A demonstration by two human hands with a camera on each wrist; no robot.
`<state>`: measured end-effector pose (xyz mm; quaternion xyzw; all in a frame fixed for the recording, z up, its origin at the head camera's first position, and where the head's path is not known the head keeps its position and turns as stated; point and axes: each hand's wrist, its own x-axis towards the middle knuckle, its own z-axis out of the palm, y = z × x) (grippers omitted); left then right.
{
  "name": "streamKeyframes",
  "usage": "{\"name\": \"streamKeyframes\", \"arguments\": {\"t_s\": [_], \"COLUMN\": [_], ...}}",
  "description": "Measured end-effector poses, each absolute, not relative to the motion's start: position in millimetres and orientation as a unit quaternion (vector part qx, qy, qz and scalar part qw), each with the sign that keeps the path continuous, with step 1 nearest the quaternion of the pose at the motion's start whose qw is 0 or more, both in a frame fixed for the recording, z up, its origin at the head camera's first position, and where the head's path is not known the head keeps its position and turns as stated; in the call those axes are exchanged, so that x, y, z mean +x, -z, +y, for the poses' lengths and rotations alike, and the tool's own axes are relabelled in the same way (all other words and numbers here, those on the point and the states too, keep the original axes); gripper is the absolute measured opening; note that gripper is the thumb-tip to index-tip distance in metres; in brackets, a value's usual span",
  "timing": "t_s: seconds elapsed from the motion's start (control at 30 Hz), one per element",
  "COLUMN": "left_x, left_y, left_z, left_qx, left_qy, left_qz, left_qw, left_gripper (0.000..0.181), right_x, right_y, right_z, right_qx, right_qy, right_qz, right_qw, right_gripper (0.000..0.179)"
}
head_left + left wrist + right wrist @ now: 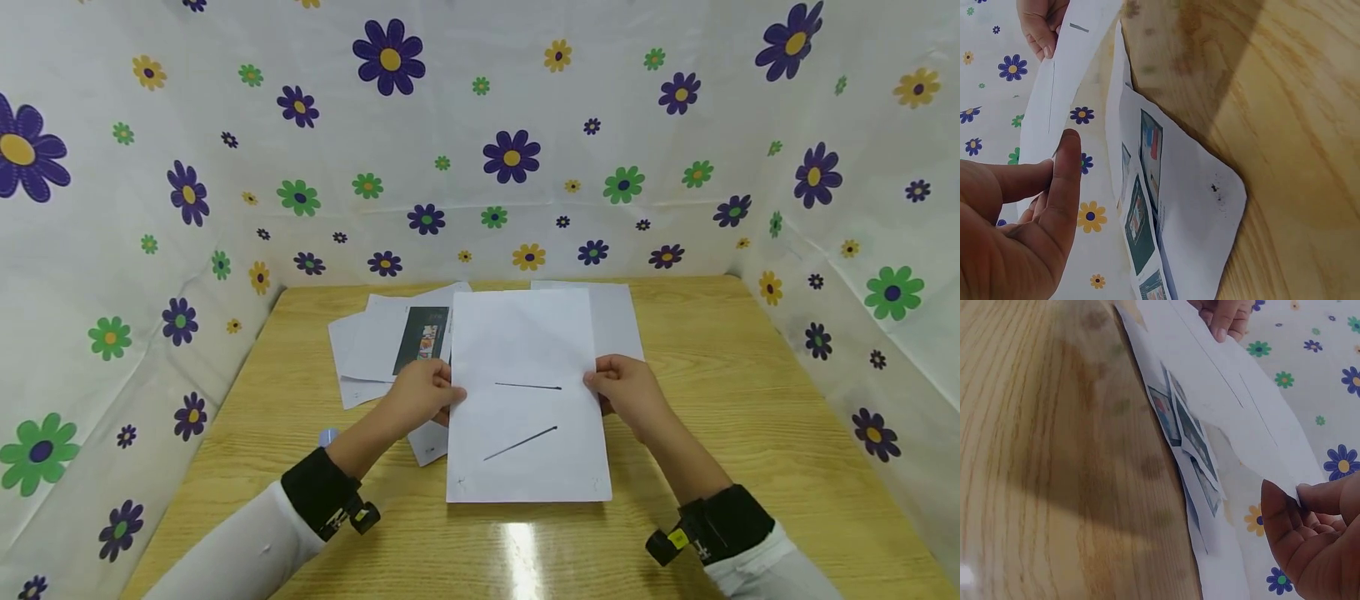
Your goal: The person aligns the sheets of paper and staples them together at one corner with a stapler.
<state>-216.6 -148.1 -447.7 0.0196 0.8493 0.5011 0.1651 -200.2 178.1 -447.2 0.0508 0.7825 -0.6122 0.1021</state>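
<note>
A white sheet of paper [525, 333] is held up in front of me, raised above the table. Two thin dark lines, each with a thicker end, run across its lower half. My left hand [420, 392] pinches its left edge between thumb and fingers. On the opposite edge, my right hand [628, 393] grips the sheet the same way. In the left wrist view, thumb and forefinger of the left hand [1029, 212] meet at the paper's edge. The right wrist view has the right hand [1316, 531] pinching a corner region of the sheet.
Behind the held sheet, several loose papers [360, 342] overlap on the wooden table [712, 358], some with printed pictures on dark green. Another white sheet [618, 321] lies at the back right. A small blue object [327, 437] shows beside my left wrist. Flowered cloth [450, 108] surrounds the table.
</note>
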Motion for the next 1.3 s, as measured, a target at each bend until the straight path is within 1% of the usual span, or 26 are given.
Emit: {"name": "streamKeyframes", "arguments": {"t_s": [0.47,0.67,0.9,1.03,1.17,1.3], "left_x": [-205,-205,-209,-210,-211,-210], "left_y": [460,463,467,471,473,473], "left_z": [-155,-156,-158,-158,-158,-157], "left_qx": [-0.003,-0.005,-0.017,-0.023,-0.028,-0.031], "left_qy": [-0.47,-0.465,-0.461,-0.463,-0.451,-0.436], "left_qz": [0.862,0.863,0.857,0.854,0.859,0.866], "left_qw": [0.188,0.199,0.228,0.237,0.24,0.244], "left_gripper": [0.017,0.016,0.019,0.019,0.019,0.02], "right_x": [-196,-197,-198,-198,-198,-198], "right_y": [466,470,476,479,482,486], "right_z": [169,169,169,169,168,166], "right_qx": [0.046,0.042,0.059,0.066,0.067,0.066], "right_qy": [0.57,0.554,0.541,0.54,0.533,0.528], "right_qz": [0.811,0.821,0.824,0.822,0.826,0.83], "right_qw": [0.125,0.13,0.157,0.168,0.17,0.167], "right_gripper": [0.022,0.023,0.024,0.025,0.026,0.022]}}
